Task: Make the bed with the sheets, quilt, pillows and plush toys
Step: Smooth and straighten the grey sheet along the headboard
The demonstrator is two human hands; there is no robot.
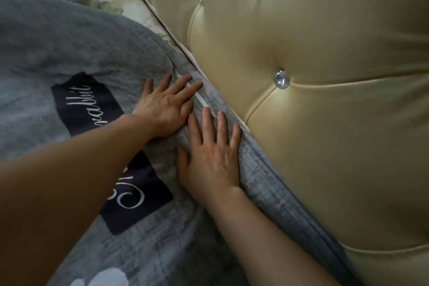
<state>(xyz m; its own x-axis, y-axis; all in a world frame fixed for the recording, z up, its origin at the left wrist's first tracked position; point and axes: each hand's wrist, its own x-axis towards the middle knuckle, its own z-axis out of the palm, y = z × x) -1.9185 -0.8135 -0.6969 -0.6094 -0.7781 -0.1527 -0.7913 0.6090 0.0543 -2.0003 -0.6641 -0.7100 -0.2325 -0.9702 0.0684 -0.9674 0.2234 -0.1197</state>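
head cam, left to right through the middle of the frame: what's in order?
grey quilt → black "rabbit" patch → left hand → right hand → cream tufted headboard

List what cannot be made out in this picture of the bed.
1. Head view: the patch lettering reads "rabbit"; the rest is hidden by the left forearm.
2. Head view: the white print is cut off by the bottom edge.
3. Head view: how far the grey cover goes down behind the headboard is hidden by the headboard itself.
4. Head view: the top-left corner is too dark and blurred to identify.
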